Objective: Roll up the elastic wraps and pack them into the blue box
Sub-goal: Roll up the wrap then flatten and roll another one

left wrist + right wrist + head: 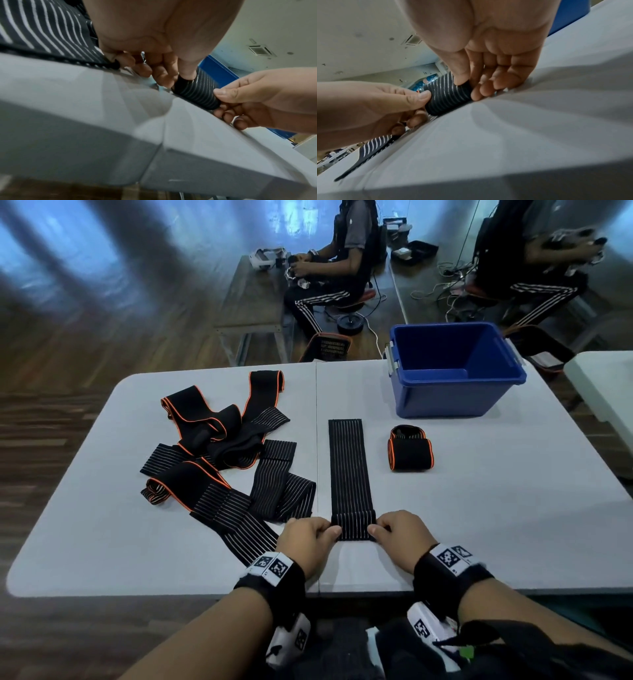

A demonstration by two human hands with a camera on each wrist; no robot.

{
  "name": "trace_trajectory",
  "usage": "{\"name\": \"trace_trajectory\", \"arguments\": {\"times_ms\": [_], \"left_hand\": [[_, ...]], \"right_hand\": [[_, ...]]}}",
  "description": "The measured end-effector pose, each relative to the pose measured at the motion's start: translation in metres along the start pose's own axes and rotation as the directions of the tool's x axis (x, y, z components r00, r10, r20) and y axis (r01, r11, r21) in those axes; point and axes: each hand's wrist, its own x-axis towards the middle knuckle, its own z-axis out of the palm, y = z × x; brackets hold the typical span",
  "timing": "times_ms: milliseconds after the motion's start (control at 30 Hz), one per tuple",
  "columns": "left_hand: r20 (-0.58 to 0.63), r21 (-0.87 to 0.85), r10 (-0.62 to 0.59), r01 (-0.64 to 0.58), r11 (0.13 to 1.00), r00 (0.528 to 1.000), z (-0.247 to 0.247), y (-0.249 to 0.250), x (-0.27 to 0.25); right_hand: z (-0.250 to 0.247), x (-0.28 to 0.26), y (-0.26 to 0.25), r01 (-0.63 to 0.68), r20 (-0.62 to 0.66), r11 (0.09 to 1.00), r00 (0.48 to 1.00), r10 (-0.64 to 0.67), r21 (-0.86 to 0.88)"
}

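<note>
Left hand point(310, 537) and right hand point(400, 534) each pinch one end of the striped wrap's point(350, 474) rolled portion on the counter point(479, 508).

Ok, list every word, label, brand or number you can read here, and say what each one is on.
No readable words, brands or numbers in any view.
Wrist bands on the left hand and right hand: black-and-white square marker patterns only, no letters.
Blue box, wraps: no visible print.
</note>
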Motion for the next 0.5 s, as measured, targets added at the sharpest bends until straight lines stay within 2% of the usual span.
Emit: {"name": "trace_trajectory", "arguments": {"times_ms": [200, 367, 500], "left_hand": [[0.012, 0.033, -0.084, 0.083, 0.996, 0.996, 0.007, 0.005, 0.011], [0.045, 0.057, -0.149, 0.147, 0.988, 0.988, -0.001, 0.017, 0.011], [0.079, 0.083, -0.14, 0.133, 0.988, 0.987, -0.008, 0.022, 0.015]], "right_hand": [[-0.007, 0.005, -0.007, -0.092, 0.017, 0.994, 0.996, 0.091, 0.066], [-0.006, 0.01, -0.009, -0.148, 0.015, 0.988, 0.989, 0.148, 0.033], [-0.003, 0.014, -0.012, -0.149, -0.008, 0.986, 0.989, 0.149, -0.072]]}}
